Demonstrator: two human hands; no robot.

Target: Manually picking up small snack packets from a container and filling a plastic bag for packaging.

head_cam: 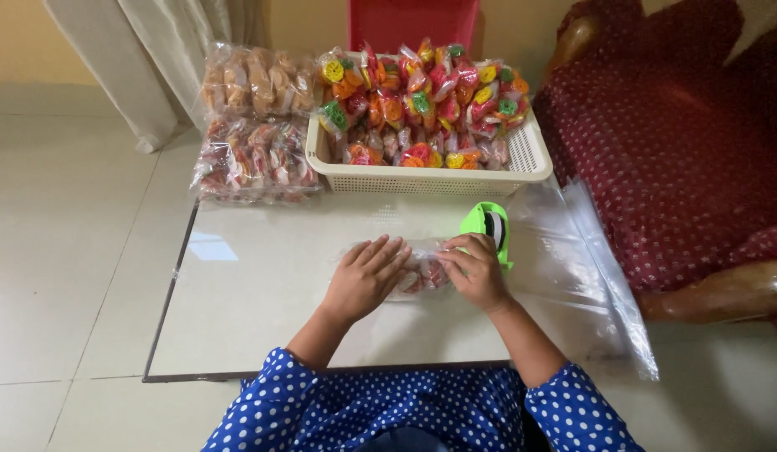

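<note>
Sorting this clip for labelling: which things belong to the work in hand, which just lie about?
In use: left hand, right hand, clear snack packet, green sealer.
Lying about: filled basket, stacked packets, plastic sheet, red sofa, curtain.

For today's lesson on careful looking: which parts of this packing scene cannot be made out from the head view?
- Small clear packet: mostly covered by the left hand and right hand; contents only partly show.
- Green tool: lower part hidden behind the right hand's fingers.
- Cream basket: inside and bottom buried under coloured packets.
- Red chair: cut off by the top edge.
</note>
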